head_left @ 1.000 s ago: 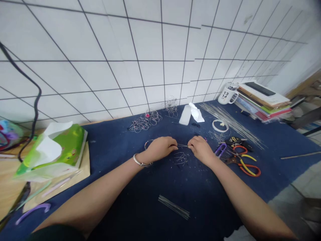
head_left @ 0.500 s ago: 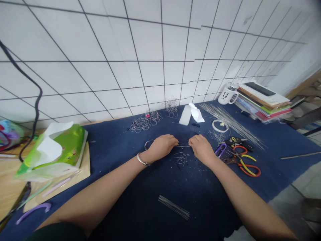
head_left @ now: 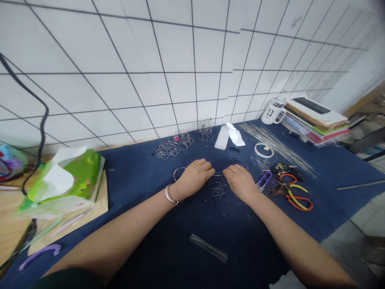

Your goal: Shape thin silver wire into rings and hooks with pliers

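The cloth-covered bench likely gives the thin strands a soft, dark backing; long straight wires lie beyond the right hand, probably to free the middle; the orange-handled pliers seem laid for that hand's reach; a fine wire spans the gap to the left hand, apparently held at two places for steadiness; both forearms angle inward, backs of the hands up, wrists low, fingers pinched narrow on the wire.
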A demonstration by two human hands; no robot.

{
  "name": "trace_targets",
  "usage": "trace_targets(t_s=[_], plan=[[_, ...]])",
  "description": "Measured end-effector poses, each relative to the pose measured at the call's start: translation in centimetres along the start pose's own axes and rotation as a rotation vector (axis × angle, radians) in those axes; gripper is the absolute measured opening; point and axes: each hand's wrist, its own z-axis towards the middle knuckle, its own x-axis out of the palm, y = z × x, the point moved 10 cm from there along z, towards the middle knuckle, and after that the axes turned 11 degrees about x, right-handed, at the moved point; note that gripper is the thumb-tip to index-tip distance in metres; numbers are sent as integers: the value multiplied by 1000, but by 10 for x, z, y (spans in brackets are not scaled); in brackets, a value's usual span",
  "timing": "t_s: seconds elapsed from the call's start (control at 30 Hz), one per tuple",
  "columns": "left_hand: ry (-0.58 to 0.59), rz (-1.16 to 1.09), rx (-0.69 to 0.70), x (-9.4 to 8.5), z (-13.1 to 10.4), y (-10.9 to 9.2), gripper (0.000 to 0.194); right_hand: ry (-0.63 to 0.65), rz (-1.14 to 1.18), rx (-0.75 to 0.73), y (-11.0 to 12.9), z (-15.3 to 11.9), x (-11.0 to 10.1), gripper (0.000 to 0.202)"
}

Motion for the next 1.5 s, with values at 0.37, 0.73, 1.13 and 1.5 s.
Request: trace_targets(t_s=[0.37,0.73,1.13,1.5], plan=[[3,62,16,1,0,-5,19,28,6,58,-5,-1,6,18],[-16,56,-108,8,-4,2,22,14,190,195,-18,-1,9,16],[-125,-104,-274,0,-9,14,23,-33,536,273,-29,1,11,11],[-327,-469,-415,6,-15,28,14,-15,819,406,-40,0,17,11]])
